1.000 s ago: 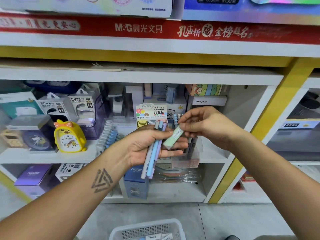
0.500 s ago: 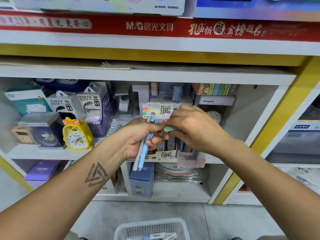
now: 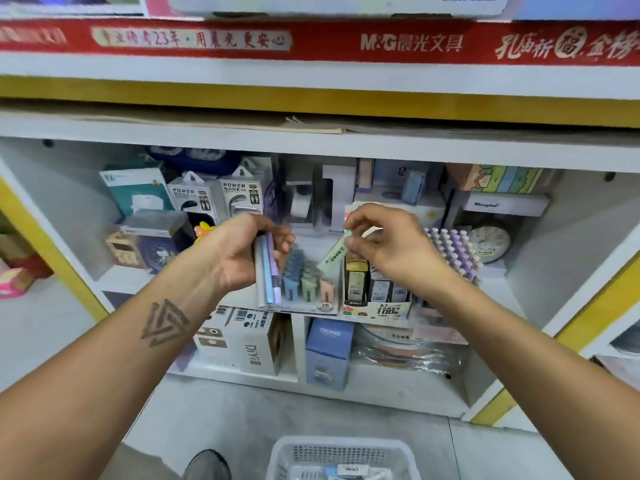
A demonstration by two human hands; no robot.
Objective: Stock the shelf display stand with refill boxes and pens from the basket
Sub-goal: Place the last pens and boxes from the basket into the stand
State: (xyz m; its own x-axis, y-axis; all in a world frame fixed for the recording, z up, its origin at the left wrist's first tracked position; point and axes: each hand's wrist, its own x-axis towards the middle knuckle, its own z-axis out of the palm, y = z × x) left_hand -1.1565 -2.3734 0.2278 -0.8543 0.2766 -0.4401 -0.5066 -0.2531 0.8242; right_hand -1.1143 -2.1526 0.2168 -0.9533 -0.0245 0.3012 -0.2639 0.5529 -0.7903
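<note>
Fingers (image 3: 353,242) of right hand (image 3: 391,244) pinch green refill box (image 3: 333,255); left hand (image 3: 242,251) grips pens (image 3: 266,275).

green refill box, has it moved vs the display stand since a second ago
Yes. The green refill box, pinched by the right hand, has gone from in front of the left hand rightward, above the display stand.

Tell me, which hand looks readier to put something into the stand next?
Probably the right hand: its fingers pinch a green refill box right above the stand. The left hand only grips pens beside it.
</note>
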